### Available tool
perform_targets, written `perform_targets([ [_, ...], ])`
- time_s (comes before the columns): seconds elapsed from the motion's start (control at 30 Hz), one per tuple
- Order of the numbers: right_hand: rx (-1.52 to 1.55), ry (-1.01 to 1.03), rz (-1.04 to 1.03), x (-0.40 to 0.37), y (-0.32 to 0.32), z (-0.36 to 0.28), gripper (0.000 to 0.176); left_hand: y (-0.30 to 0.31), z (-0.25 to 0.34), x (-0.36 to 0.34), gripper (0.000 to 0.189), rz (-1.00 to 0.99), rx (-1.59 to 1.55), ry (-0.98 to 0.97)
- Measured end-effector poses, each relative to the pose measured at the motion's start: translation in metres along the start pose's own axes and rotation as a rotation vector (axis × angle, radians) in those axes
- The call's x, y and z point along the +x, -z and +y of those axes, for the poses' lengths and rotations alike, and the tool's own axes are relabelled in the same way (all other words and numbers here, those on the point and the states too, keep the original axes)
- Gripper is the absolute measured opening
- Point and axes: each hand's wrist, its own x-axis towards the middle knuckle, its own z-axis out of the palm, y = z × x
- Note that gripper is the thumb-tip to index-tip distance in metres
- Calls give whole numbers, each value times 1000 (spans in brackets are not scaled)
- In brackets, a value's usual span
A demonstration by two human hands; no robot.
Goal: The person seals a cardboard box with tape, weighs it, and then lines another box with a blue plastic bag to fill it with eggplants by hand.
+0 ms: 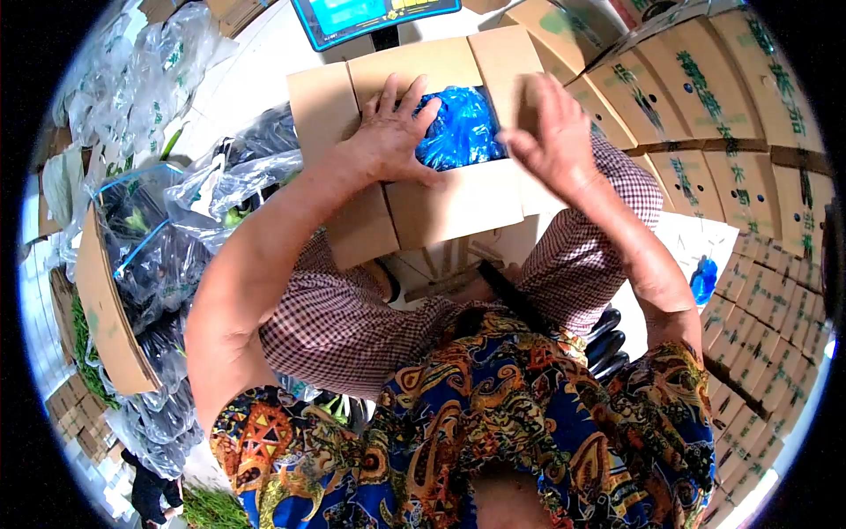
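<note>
An open cardboard box (pixel 454 207) sits in front of me, its flaps folded outward. Shiny blue plastic (pixel 460 128) shows in the opening between the flaps. My left hand (pixel 392 132) lies with spread fingers on the box's left side, its fingertips at the edge of the blue plastic. Over the right flap is my right hand (pixel 555 132), slightly blurred, with its thumb apart from the fingers and toward the blue plastic. Neither hand grips anything visible. What lies under the blue plastic is hidden.
A screen (pixel 374 16) stands beyond the box. Clear plastic bags (pixel 145 79) and an open carton (pixel 110 300) with bagged produce are at the left. Stacked printed cartons (pixel 696 106) line the right. Dark eggplant-like items (pixel 605 342) lie beside my right knee.
</note>
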Motion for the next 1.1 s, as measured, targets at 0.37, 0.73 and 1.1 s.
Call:
perform_targets([
  [0.37,90,289,-189,-38,-39,-55,89,21,-3,-4,93,-42,-29,29],
  [0.73,98,222,-23,-38,-54,-48,55,27,-50,-35,54,604,-1043,316],
  [1.1,242,147,-13,-37,-58,-44,53,-34,-23,41,62,809,-29,204],
])
